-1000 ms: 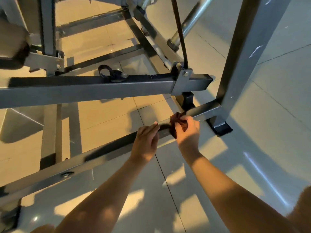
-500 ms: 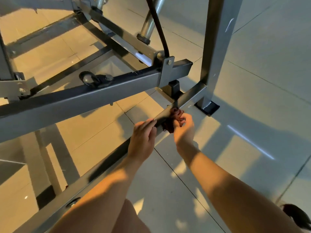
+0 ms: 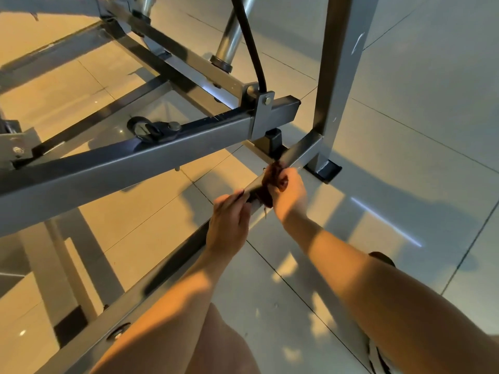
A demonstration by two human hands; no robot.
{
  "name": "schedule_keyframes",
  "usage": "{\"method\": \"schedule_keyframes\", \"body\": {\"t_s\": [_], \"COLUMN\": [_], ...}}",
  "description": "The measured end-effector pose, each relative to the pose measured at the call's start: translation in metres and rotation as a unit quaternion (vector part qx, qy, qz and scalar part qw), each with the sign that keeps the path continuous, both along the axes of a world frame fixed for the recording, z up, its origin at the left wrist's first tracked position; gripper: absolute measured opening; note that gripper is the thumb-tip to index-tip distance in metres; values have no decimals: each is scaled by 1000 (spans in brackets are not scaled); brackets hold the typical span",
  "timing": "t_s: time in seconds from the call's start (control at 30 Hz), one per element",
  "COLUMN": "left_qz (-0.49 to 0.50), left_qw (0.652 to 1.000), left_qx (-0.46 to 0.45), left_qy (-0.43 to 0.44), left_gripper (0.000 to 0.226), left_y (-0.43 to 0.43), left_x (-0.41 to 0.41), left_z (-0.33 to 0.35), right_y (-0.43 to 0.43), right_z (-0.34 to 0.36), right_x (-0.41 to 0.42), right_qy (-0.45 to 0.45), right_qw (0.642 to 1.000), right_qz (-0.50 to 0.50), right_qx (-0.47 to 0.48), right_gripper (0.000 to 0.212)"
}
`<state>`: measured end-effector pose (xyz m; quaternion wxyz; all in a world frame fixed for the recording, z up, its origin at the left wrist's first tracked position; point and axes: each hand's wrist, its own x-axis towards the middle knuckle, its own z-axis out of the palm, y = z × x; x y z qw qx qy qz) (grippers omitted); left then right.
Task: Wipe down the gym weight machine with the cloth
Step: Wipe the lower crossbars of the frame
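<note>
The left hand [image 3: 229, 225] rests on top of the low bar [image 3: 167, 268], fingers laid fairly straight along it and pointing toward the post [image 3: 340, 76]. It probably serves as a brace while the person leans in; whether the thumb hooks underneath I cannot tell. The right hand [image 3: 290, 197], the one nearer the post, has its fingers curled round a bunched dark red cloth [image 3: 271, 182] and presses it against the same bar, which suits rubbing along the metal rather than dabbing. The cloth sits on the bar a short way out from the post, touching the bar's top and near face. Between the cloth and the post only a short stretch of bar remains before the joint and the foot plate [image 3: 325, 168], so a stroke that way would end soon. A black block [image 3: 274, 139] stands just behind that stretch, and the sloping beam [image 3: 135, 163] crosses overhead away from the post, limiting lift. The side facing the person is open floor [image 3: 405, 184].
</note>
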<state>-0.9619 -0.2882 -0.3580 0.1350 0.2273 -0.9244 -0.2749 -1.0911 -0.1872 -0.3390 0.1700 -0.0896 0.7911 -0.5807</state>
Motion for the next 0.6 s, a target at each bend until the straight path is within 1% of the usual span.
{"method": "schedule_keyframes", "body": {"t_s": [0.03,0.1,0.17,0.2,0.27,0.33,0.4,0.43,0.53,0.57,0.6], "left_qz": [13,25,21,23,23,15,13,15,34,37,34], "left_qw": [1000,999,999,999,999,1000,1000,1000,999,999,999], "left_qx": [20,35,30,30,26,14,10,6,1,3,3], "left_qy": [10,12,6,5,5,11,8,7,8,4,3], "left_gripper": [46,45,44,44,44,50,56,57,55,55,55], "left_y": [1,3,2,2,1,1,-1,0,5,6,6], "left_x": [0,1,0,0,0,0,1,0,-2,-2,-1], "left_z": [2,6,5,4,2,0,-3,-4,-4,-3,-3], "right_y": [-1,-1,0,2,5,5,1,-3,-8,-7,-6], "right_z": [-7,-20,-21,-20,-18,-21,-23,-26,-30,-25,-26], "right_x": [11,34,47,47,37,15,-1,-2,23,37,48], "right_qy": [-6,-48,-101,-125,-131,-140,-182,-204,-278,-305,-312], "right_qw": [1000,998,993,990,987,984,972,965,942,933,930], "right_qz": [13,16,-6,3,8,-48,-104,-109,-68,-47,-20], "right_qx": [-14,-43,-56,-67,-88,-98,-105,-122,-173,-184,-191], "right_gripper": [22,26,21,19,12,12,17,19,20,26,33]}}
